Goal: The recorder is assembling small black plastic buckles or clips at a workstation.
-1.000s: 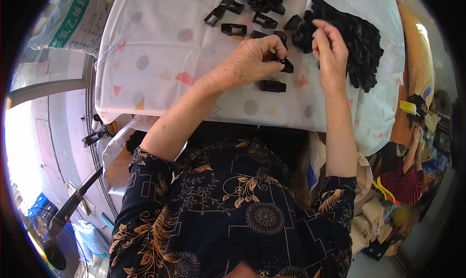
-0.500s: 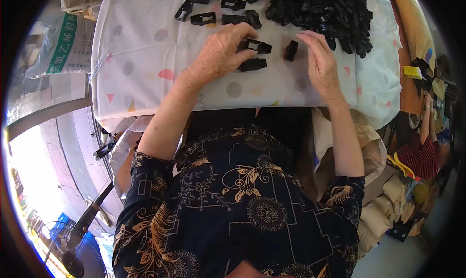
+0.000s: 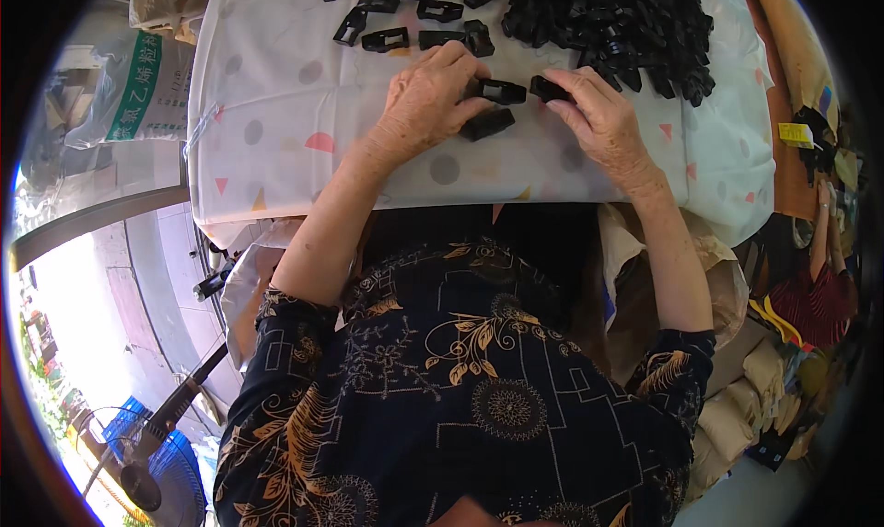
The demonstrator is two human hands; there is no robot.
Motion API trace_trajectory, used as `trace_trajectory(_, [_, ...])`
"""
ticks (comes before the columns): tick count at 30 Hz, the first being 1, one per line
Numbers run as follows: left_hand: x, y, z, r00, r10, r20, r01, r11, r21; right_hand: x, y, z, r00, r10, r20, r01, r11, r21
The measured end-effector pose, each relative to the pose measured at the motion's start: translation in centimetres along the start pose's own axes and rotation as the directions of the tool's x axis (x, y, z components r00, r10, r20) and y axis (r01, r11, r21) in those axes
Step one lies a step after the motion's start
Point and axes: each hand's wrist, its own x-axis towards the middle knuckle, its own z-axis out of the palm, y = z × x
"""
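Black slotted plastic frame (image 3: 505, 92), long axis left to right, lies between the closer left hand (image 3: 425, 96), half-curled at its left end, grip hidden, and the right hand (image 3: 604, 120), pinching a black plastic piece (image 3: 547, 89) just off its right end.

Dk top (image 3: 470, 393) w/ gold leaf motifs (image 3: 473, 329)

Harsh left-side glare, curved dark edges

Bright opening (image 3: 78, 315) left of worktop (image 3: 267, 163). Sack (image 3: 136, 99) at far-left corner; blue fan (image 3: 184, 472) off near-left corner. Beyond near-right corner: tan bags (image 3: 727, 426), grey floor (image 3: 727, 501).
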Motion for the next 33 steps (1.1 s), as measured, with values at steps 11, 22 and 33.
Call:
trace_trajectory(11, [0.0,0.3,0.7,0.998,0.048,-0.027,-0.048,0.999,-0.001,1.5,-1.2,2.2,0.966,-0.254,-0.049,0.241,0.951,-0.193])
trace_trajectory(22, [0.0,0.4,0.1,0.999,0.027,0.021,-0.026,0.999,-0.030,0.1,-1.9,2.5,0.982,-0.189,0.010,0.185,0.948,-0.260])
trace_trajectory(33, [-1.2,-0.3,-3.0,0.994,-0.086,-0.068,0.082,0.995,-0.058,-1.8,3.5,-1.9,0.966,0.200,-0.165,-0.249,0.896,-0.368])
